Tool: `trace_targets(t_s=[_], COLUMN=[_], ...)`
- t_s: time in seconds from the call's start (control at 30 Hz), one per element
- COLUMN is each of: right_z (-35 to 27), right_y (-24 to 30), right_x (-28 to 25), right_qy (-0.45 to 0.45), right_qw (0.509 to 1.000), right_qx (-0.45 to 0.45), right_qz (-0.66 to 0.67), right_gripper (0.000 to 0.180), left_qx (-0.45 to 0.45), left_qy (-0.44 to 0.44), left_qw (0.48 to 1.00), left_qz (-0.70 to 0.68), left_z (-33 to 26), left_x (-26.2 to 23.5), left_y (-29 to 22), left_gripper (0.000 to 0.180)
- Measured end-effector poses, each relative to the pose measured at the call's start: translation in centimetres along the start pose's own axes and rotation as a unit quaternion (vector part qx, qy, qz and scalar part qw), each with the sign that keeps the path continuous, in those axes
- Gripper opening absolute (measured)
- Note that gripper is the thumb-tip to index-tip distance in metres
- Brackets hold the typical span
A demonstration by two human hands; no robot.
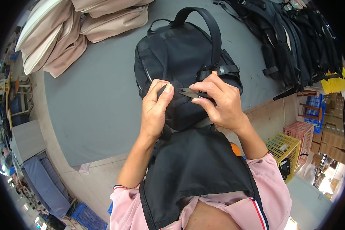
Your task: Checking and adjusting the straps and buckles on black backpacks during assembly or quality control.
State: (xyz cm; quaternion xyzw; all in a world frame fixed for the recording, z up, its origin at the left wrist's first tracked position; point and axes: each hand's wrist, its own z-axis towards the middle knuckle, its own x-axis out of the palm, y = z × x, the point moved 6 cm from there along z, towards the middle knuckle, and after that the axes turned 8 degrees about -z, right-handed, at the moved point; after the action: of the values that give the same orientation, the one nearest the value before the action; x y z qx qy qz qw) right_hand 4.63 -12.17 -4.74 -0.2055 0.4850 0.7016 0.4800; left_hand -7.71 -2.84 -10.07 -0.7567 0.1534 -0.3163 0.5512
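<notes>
A black backpack [191,50] lies on the grey table in front of me, its shoulder straps facing up. My left hand [155,109] pinches a black strap [174,91] near the bag's lower end, thumb and fingers pressed together on it. My right hand [225,101] is closed round a pair of thread snips [189,92]. Their metal blades point left and meet the black fabric beside my left fingertips. Whether a thread lies between the blades is too small to tell. One wide shoulder strap [214,28] arches up on the bag's right side.
Stacked pink-beige bags [115,27] stand at the table's [88,119] far left. More black backpacks [291,42] are piled along its far right. Yellow [283,147] and pink [301,134] plastic crates sit to the right, near cardboard boxes [333,138]. A blue crate [88,217] is at lower left.
</notes>
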Motion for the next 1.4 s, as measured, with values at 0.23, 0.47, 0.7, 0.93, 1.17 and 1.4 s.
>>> trace_targets(t_s=[0.23,0.47,0.7,0.93,1.17,1.4], right_z=[-1.0,-0.9,-1.3,-1.9,-2.7,-5.4], right_y=[-0.6,-0.9,-1.5,-2.4,-1.2,-5.8], right_x=[-0.1,-0.1,0.1,-0.3,-2.4,5.3], right_qy=[-0.055,-0.029,-0.059,-0.057,-0.134,0.046], right_qw=[0.998,0.997,0.996,0.995,0.982,0.954], right_qx=[0.024,0.057,0.064,0.067,0.111,0.268], right_qz=[-0.006,0.037,0.024,0.039,0.075,0.13], right_gripper=[0.026,0.028,0.027,0.023,0.029,0.039], left_qx=[-0.005,-0.028,-0.019,-0.054,0.234,0.042], left_qy=[-0.01,-0.011,-0.002,0.006,0.187,0.0], left_qw=[1.0,0.999,1.0,0.998,0.924,0.994], left_qz=[-0.016,-0.015,-0.008,0.042,0.239,-0.102], left_z=[0.3,0.5,0.7,1.7,7.0,7.2], left_x=[-0.2,-0.1,0.3,1.5,7.7,-1.3], left_y=[0.6,0.8,0.9,1.1,1.5,4.9], left_gripper=[0.023,0.024,0.027,0.03,0.038,0.034])
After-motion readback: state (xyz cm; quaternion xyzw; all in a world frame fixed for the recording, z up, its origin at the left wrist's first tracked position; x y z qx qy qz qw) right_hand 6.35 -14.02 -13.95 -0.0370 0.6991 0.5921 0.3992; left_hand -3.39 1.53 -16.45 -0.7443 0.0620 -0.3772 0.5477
